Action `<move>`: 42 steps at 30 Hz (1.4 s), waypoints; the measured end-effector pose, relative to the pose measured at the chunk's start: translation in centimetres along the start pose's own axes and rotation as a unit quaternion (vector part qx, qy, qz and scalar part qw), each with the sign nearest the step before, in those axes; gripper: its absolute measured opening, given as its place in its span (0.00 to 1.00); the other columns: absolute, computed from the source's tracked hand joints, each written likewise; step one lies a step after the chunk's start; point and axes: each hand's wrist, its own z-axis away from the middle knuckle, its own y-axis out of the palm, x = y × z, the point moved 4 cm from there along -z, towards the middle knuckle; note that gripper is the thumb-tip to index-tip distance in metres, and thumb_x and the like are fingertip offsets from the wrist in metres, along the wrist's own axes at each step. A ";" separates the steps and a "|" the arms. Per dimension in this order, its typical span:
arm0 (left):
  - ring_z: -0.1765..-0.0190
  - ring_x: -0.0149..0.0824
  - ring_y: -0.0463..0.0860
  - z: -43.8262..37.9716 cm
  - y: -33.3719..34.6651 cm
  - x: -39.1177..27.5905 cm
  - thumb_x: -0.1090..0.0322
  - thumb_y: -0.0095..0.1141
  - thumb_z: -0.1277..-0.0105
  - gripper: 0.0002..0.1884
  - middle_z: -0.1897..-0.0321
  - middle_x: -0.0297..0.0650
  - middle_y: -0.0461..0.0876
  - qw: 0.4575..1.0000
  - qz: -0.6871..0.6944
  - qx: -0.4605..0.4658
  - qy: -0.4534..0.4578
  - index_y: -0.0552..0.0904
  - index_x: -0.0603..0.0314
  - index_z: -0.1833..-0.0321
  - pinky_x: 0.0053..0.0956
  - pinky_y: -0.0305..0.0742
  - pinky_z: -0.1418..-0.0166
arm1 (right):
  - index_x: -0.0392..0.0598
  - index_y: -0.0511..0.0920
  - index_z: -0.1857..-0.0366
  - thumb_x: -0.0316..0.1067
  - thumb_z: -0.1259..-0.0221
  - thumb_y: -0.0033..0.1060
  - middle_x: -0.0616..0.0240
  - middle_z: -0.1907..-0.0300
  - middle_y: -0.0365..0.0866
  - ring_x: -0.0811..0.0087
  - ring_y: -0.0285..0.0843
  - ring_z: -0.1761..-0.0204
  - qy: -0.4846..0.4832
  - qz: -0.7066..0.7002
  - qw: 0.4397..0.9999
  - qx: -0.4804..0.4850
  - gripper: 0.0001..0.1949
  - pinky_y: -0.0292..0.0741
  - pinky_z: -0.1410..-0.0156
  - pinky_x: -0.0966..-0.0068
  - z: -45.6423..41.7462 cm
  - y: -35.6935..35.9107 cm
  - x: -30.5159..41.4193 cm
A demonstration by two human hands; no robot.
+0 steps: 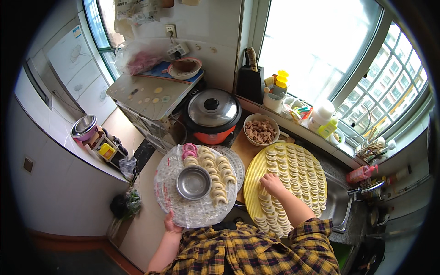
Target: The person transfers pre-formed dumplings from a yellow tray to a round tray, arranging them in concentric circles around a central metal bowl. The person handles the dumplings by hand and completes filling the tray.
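My left hand (173, 223) grips the near rim of a round tray wrapped in clear plastic (189, 213). On it stands a steel bowl (194, 183) with nothing visible inside. Rows of pale crescent dumplings (216, 178) lie beside the bowl, and a few pink dumplings (189, 150) sit at the far edge. To the right is a large round yellow slatted tray (253, 168) bearing many curved rows of dumplings (294, 168). My right hand (273, 184) reaches over it, its bunched fingertips at the far end of a left-hand row. Whether they pinch a dumpling is hidden.
Behind the trays are a lidded electric cooker (213, 113) and a bowl of meat chunks (262, 130) by a wooden board (242, 149). A steel sink (335, 202) lies right of the yellow tray. A knife block (251, 82) and bottles line the windowsill.
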 end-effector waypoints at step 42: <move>0.31 0.55 0.74 -0.4 1.3 -0.1 0.53 0.69 0.40 0.41 0.32 0.48 0.74 1.000 -0.011 0.024 -0.006 0.67 0.61 0.26 0.56 0.66 0.26 | 0.42 0.83 0.55 0.48 0.46 0.62 0.51 0.51 0.82 0.53 0.78 0.42 0.142 0.030 0.979 0.142 0.21 0.73 0.39 0.57 3.5 0.4 4.2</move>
